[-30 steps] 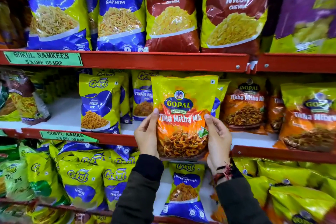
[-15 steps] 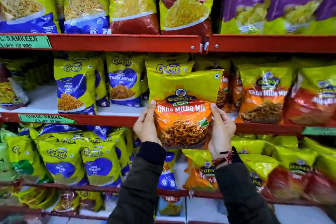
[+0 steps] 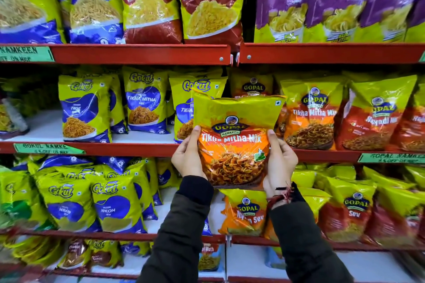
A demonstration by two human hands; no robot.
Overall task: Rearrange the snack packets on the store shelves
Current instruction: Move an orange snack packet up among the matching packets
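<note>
I hold a yellow and orange Gopal Tikha Mitha Mix packet (image 3: 234, 135) upright in front of the middle red shelf (image 3: 128, 149). My left hand (image 3: 187, 156) grips its left edge and my right hand (image 3: 279, 163) grips its right edge. Behind it stands a blue and yellow Gokul Tikha Mitha packet (image 3: 195, 89), partly hidden. To the right on the same shelf stand matching Gopal Tikha Mitha Mix packets (image 3: 310, 117).
The top shelf (image 3: 142, 53) carries large Nylon Gathiya, Nylon Chevda and purple Papdi Gathiya bags (image 3: 285, 2). Gokul packets (image 3: 85, 110) fill the middle left. Below are Gokul Nylon Sev packets (image 3: 115, 204) and Gopal Sev packets (image 3: 354, 209). Green price labels (image 3: 48, 148) sit on shelf edges.
The view has shifted to the right along the shelves, bringing the purple bags and more Gopal packets into sight. The held packet has moved right, toward the Gopal packets, still in both hands.
</note>
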